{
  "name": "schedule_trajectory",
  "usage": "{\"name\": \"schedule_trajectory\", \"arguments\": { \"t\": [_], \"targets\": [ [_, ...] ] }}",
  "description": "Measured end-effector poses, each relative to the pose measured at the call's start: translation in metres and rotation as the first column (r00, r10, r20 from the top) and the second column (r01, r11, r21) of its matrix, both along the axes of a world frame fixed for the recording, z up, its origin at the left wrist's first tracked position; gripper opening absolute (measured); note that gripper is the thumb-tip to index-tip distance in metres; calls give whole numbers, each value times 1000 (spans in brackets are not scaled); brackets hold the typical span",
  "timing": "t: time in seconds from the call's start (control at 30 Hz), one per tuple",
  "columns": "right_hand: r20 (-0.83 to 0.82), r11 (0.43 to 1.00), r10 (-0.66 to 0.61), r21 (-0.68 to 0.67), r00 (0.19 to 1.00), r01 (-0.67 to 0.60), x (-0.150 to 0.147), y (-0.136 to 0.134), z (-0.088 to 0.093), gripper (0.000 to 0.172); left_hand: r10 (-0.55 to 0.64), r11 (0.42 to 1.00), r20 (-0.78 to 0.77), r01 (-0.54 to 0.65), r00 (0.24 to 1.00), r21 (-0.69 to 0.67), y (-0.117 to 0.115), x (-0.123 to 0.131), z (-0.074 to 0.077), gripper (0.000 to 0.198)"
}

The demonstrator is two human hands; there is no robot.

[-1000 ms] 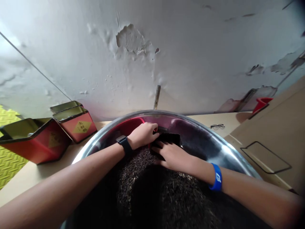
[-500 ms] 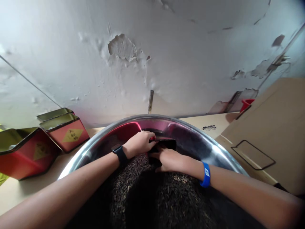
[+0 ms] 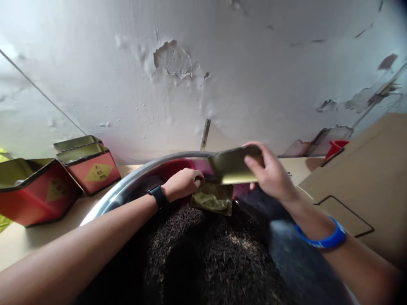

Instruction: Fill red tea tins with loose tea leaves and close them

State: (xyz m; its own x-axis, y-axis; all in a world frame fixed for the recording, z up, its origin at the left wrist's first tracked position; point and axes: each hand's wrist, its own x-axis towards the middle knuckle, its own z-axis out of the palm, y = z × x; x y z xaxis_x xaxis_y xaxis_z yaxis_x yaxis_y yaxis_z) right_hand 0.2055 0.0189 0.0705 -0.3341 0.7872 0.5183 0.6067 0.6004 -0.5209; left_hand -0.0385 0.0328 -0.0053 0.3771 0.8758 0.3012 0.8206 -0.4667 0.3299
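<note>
Tin (image 3: 229,197) in hand lies tipped inside a wide metal basin (image 3: 110,195), near the far wall, as our head view shows, with its open mouth facing us and a crumpled clear liner (image 3: 213,201) inside. We see its lower edge just at the heap of loose dark leaves (image 3: 178,224), which probably props it at that angle. Our left hand (image 3: 182,185) is curled around the tin's upper left edge, presumably to steady it; the fingertips on the far side are hidden. Our right hand (image 3: 270,171) grips a gold-lined piece (image 3: 230,169), apparently a lid, by its right end, thumb on the inner face and fingers behind. We hold it above the tin and to its right, perhaps so that the mouth stays unblocked. To our left, red tins (image 3: 95,169) stand close together on the table (image 3: 32,250) outside the basin, likely there to be within reach without touching the leaves.
</note>
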Motion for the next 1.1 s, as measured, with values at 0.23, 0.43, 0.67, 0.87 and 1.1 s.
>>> {"name": "schedule_trajectory", "arguments": {
  "t": [0.23,0.43,0.67,0.87,1.1],
  "targets": [
    [495,941,-333,118,802,318,28,59,-29,41,-127,886,-396,283,910,367,-22,31,11,22],
    [714,965,-90,-110,694,239,22,79,-84,26,-252,791,-530,488,810,370,-29,51,-13,33],
    [607,987,-149,45,781,153,1,62,-75,27,-196,825,-543,437,816,359,-22,46,-23,35],
    [133,807,248,520,960,-281,-16,10,-48,21,-142,876,-473,332,870,348,-15,42,-20,42],
    [703,843,249,182,666,-507,-40,3,-74,19,25,967,-189,24,982,252,-9,21,1,35]
  ]
}}
